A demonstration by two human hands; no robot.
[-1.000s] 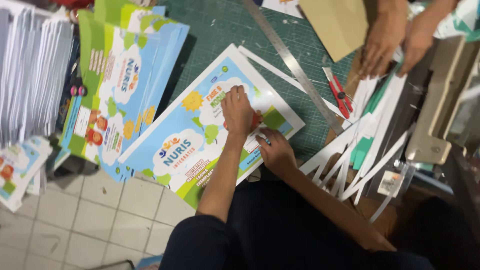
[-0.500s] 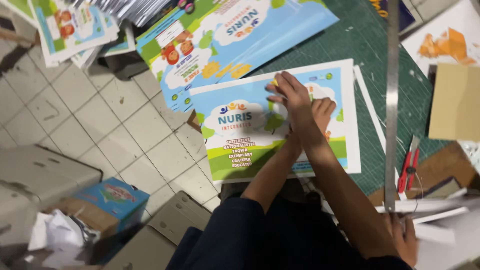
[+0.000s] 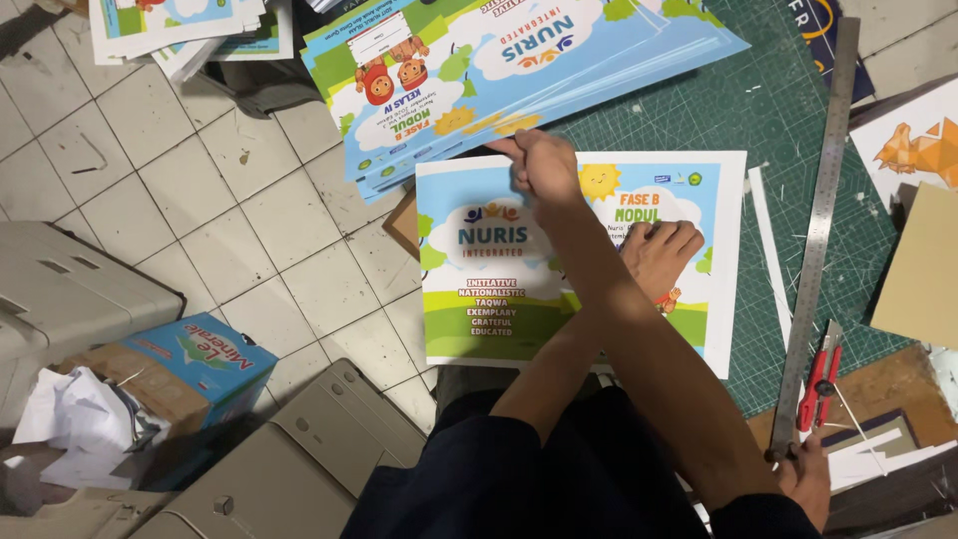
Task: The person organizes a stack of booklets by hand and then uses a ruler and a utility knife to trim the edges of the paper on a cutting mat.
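Note:
A printed cover sheet (image 3: pixel 499 299), white-bordered with clouds, a sun and green grass, lies on the green cutting mat (image 3: pixel 788 110). My arms cross over it. My right hand (image 3: pixel 544 165) pinches the sheet's far edge near its middle. My left hand (image 3: pixel 659 255) lies flat on the sheet's right half with fingers spread, pressing it down. Beyond the sheet's far edge lies a fanned stack of similar blue covers (image 3: pixel 529 70).
A long steel ruler (image 3: pixel 818 220) lies on the mat to the right, and a red utility knife (image 3: pixel 823 384) lies by its near end. Bare skin (image 3: pixel 803 479) touches the ruler's near end; hand or foot, I cannot tell. Brown card (image 3: pixel 923 269) far right. A blue carton (image 3: pixel 195 364) and grey machines (image 3: pixel 70 294) stand on the tiled floor at left.
My hands were together on the sheet's upper middle; now they are apart, one at the far edge, the other flat on the right half. The view shifted.

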